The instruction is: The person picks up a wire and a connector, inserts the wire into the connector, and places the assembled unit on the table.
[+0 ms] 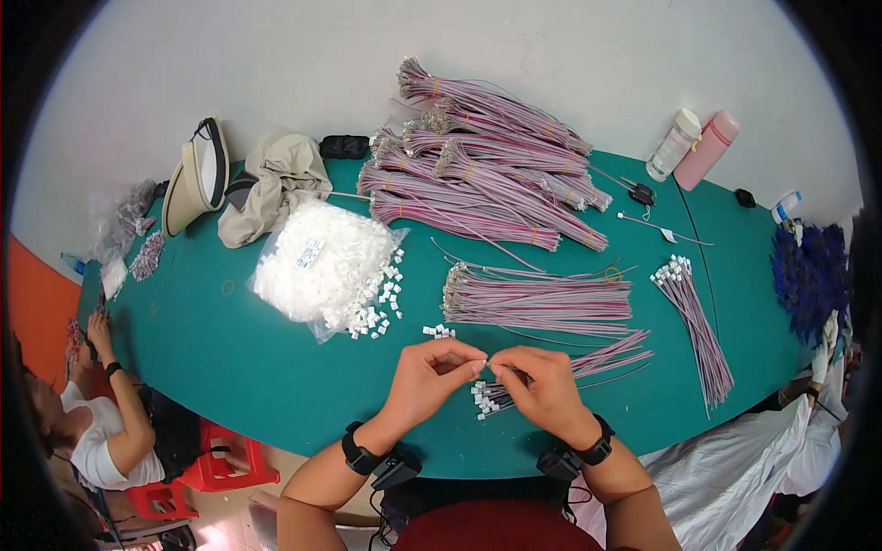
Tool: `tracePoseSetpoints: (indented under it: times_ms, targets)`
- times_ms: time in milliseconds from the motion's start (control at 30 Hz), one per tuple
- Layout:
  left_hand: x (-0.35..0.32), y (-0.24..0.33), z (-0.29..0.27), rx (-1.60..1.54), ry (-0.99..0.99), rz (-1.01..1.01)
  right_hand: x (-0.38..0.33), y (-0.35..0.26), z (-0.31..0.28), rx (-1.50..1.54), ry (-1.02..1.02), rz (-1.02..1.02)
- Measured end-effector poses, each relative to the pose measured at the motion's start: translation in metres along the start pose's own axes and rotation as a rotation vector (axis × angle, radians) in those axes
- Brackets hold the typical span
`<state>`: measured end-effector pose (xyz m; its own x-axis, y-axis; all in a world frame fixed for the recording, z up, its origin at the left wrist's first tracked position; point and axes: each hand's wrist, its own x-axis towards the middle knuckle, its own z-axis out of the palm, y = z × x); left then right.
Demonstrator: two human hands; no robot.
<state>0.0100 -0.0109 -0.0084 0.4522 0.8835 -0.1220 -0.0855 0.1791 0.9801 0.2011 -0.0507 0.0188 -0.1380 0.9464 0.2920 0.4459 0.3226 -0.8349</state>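
My left hand (430,375) pinches a tiny white plastic connector (484,362) between thumb and fingertips. Close against it, my right hand (544,384) is closed in a pinch on a thin wire lead, mostly hidden by the fingers. Below and between the hands lie wires ending in white connectors (483,400), their tails (611,356) emerging right of my right hand. Behind my hands is a flat row of pink-and-grey wire leads (542,296). A few loose white connectors (438,331) sit just beyond my left hand.
On the green table (303,386) stand a bag of white connectors (317,266) and piled wire bundles (487,174). A connector-ended bundle (694,335) lies right. Bottles (707,150), a visor hat (197,179) and grey cloth (276,184) are at the back. Another person (110,422) sits left.
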Motion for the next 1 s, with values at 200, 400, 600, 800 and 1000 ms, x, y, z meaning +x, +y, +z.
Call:
tracePoseSetpoints:
  times_ms: [200, 400, 600, 800, 1000]
  targets:
    - [0.002, 0.006, 0.001, -0.038, -0.006, -0.072, -0.002, 0.005, 0.002, 0.049, 0.016, 0.022]
    - [0.004, 0.004, -0.004, -0.102, -0.038, -0.111, 0.000, 0.003, -0.001, 0.069, -0.044, 0.102]
    - [0.002, 0.003, -0.001, -0.078, -0.015, -0.095, -0.002, 0.005, 0.005, 0.007, 0.037, -0.021]
    - [0.001, 0.001, 0.000, -0.078, 0.002, -0.087, -0.004, 0.006, 0.008, -0.014, 0.059, -0.034]
    - [0.001, -0.001, 0.001, -0.030, -0.006, -0.069, -0.005, 0.006, 0.012, -0.043, 0.073, -0.047]
